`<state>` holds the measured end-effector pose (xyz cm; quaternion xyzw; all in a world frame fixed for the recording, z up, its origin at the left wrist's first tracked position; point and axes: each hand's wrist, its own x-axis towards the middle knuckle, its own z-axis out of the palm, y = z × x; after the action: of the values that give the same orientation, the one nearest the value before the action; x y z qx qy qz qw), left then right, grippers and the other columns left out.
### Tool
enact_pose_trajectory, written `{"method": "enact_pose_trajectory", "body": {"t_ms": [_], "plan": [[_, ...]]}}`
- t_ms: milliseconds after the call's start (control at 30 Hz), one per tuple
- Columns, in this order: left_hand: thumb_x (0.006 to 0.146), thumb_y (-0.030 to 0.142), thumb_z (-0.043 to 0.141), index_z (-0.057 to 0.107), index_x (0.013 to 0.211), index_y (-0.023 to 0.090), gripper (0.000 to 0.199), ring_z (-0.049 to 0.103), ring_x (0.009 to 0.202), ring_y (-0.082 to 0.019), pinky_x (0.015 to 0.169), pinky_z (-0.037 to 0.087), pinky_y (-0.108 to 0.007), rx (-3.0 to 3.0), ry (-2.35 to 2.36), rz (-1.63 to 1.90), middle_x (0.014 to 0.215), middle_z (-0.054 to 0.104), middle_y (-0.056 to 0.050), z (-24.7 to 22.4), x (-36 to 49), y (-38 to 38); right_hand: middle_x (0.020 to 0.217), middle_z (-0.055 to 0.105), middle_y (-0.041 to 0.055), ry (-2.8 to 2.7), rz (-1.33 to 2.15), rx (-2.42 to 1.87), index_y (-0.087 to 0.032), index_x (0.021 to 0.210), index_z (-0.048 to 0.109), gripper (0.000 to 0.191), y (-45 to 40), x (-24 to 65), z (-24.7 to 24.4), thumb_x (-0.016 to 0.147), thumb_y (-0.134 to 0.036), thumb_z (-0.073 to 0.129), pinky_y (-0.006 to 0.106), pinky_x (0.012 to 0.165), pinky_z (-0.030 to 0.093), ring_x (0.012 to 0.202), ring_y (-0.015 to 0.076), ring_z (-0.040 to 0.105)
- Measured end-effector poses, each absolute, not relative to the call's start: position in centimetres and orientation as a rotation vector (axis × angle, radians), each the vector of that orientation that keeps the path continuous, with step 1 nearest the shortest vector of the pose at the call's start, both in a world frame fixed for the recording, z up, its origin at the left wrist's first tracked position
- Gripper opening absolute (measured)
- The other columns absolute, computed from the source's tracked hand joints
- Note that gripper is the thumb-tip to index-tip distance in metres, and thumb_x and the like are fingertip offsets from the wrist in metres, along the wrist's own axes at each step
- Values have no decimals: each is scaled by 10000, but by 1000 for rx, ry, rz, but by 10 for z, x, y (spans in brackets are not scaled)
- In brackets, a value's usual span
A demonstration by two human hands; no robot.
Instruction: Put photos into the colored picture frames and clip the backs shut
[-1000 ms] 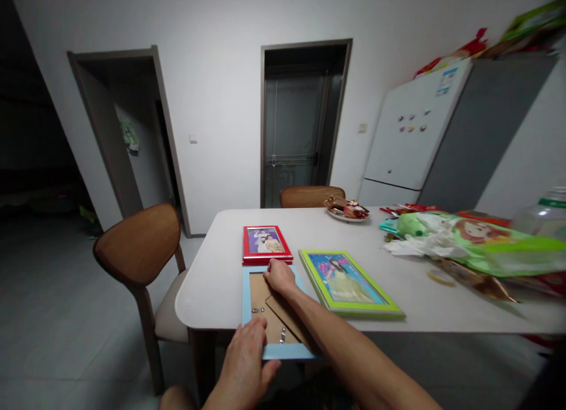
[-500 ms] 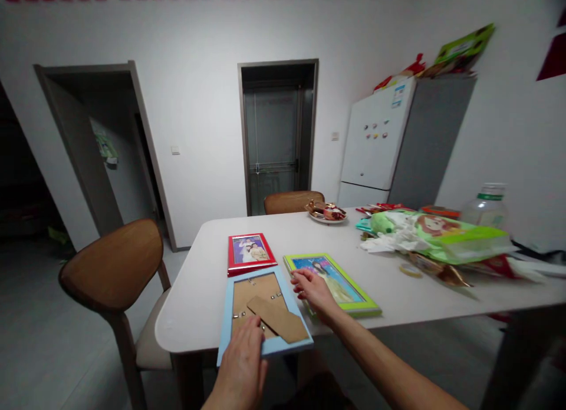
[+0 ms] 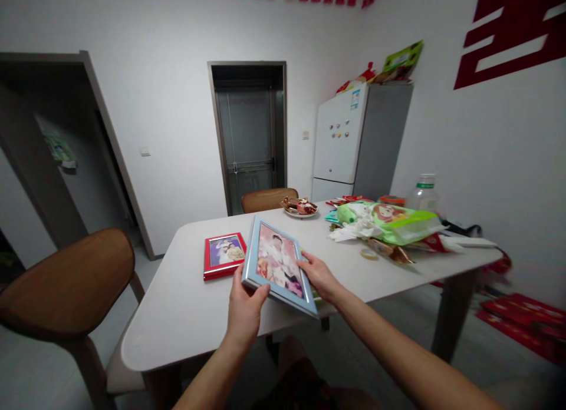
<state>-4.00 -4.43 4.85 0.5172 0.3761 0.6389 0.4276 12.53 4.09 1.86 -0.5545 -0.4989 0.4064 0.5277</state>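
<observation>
A light blue picture frame (image 3: 277,263) is tilted up off the table, its photo side facing me. My left hand (image 3: 247,304) grips its lower left edge, thumb on the front. On the opposite edge, my right hand (image 3: 321,275) is closed around the right side. Behind it lies a red picture frame (image 3: 224,254) with a photo, flat on the table and partly covered at its right. Only slivers of a green picture frame (image 3: 315,295) show; the blue one hides most of it.
The white table (image 3: 177,316) also bears a plate of small items (image 3: 299,207), a green tissue package (image 3: 393,221), a tape roll (image 3: 368,254) and a clear bottle (image 3: 424,192). A brown chair (image 3: 71,280) stands at the left, another chair (image 3: 269,199) behind the table.
The blue picture frame was lying back side up; now it is turned over and raised, photo side showing. My right hand has taken hold of its right edge. The view has swung right.
</observation>
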Motion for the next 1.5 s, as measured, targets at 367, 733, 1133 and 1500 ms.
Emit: {"method": "enact_pose_trajectory", "body": {"t_ms": [367,733,1133,1500], "plan": [[609,133,600,511,1007,177,410,510,1011,-253,866,340,-327,1522,1379,1193,1031,606,-100,-23,0,-5,1037,536,61,-1401,603,-1726,-157,1028,512,267,72,176,17,806,-296,462,326,730,454,861,149,535],[608,198,647,465,1089,121,520,469,1072,-241,895,326,-314,1298,1429,1284,1182,493,-170,-31,-66,6,1079,506,64,-1969,289,-1566,-167,1061,487,282,89,76,17,820,-306,437,359,770,439,906,156,516],[711,234,590,505,892,119,230,606,821,-167,724,459,-282,684,1247,1498,882,615,-114,-33,-137,6,931,554,109,-2445,10,-1260,-136,857,590,192,86,-40,8,694,-172,493,333,812,305,941,224,447],[722,251,549,549,964,131,270,588,882,-199,806,442,-303,667,993,1882,915,648,-64,-1,-128,-40,1011,548,80,-2106,629,-886,-185,950,560,311,-4,-33,22,666,-312,557,331,837,345,961,199,466]]}}
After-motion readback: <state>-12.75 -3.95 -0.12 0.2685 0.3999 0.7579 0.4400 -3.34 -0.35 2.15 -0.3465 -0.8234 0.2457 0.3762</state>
